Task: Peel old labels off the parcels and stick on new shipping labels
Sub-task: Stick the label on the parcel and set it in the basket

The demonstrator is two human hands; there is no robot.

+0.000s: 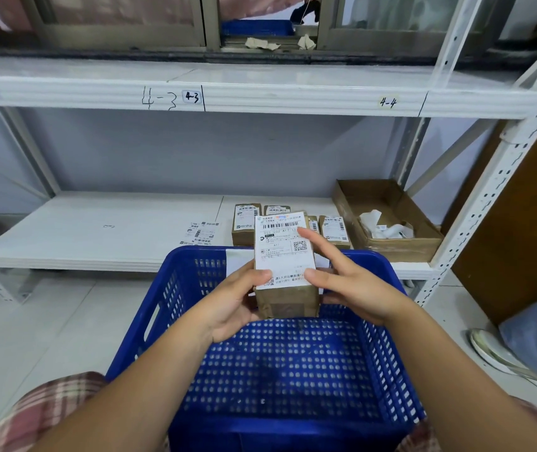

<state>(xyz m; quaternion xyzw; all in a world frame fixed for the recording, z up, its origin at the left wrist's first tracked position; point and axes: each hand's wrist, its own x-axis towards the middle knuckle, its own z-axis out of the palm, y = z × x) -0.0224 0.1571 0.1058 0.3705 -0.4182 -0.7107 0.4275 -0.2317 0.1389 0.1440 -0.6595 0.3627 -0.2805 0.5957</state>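
A small brown cardboard parcel [288, 300] is held above a blue plastic basket [280, 370]. A white shipping label [283, 249] covers its upper face. My left hand [232, 300] grips the parcel's left side, thumb on the label's lower edge. My right hand [345, 278] rests flat on the label, fingers spread along its right side. Several more labelled parcels [246, 223] stand on the lower shelf behind. Loose label sheets [200, 233] lie to their left.
An open cardboard box [387, 246] with crumpled white paper stands at the shelf's right end. White metal shelving [97, 230] spans the view, with marks 4-3 and 4-4 on the upper shelf. A shoe [501, 357] and a brown board sit at the right.
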